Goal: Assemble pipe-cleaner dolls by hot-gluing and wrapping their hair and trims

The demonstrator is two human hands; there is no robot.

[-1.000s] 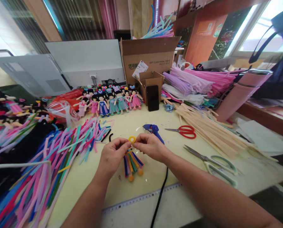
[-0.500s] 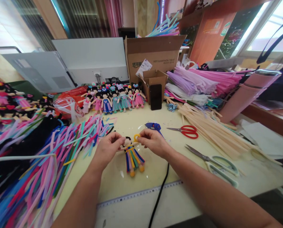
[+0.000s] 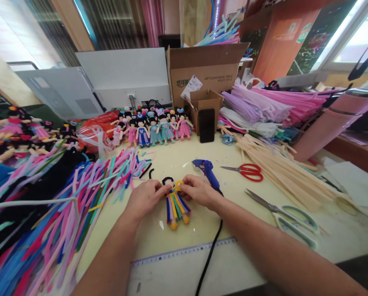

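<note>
While a measuring tape (image 3: 184, 250) runs across the near part of the pale counter (image 3: 147, 242) and a black cord (image 3: 209, 263) crosses it, I hold a small doll (image 3: 177, 209) just beyond, in the middle of the workspace. Its feet, in yellow-orange, face me; its skirt is a fan of blue, yellow, green and lilac strips, and its black hair points away. My left hand (image 3: 147, 197) has thumb and fingers closed on the doll beside its head. My right hand (image 3: 201, 191) pinches a yellow loop (image 3: 178, 183) against the other side of the doll's upper body; whether the loop is attached, I cannot tell.

Scissors with pale green handles (image 3: 295, 218) lie to the right of my right forearm. Farther off, a heap of fuzzy sticks (image 3: 88, 205) fills the left side. Just past my right hand rests a blue glue gun (image 3: 210, 172), with red-handled scissors (image 3: 250, 172) near it and a spread of cream sticks (image 3: 276, 174) to their right. Behind them, a crowd of finished dolls (image 3: 153, 130) stands left of a dark phone (image 3: 206, 126), upright against a small box (image 3: 195, 119). A large cardboard box (image 3: 221, 68) rises at the back, beside a white monitor (image 3: 128, 70).
</note>
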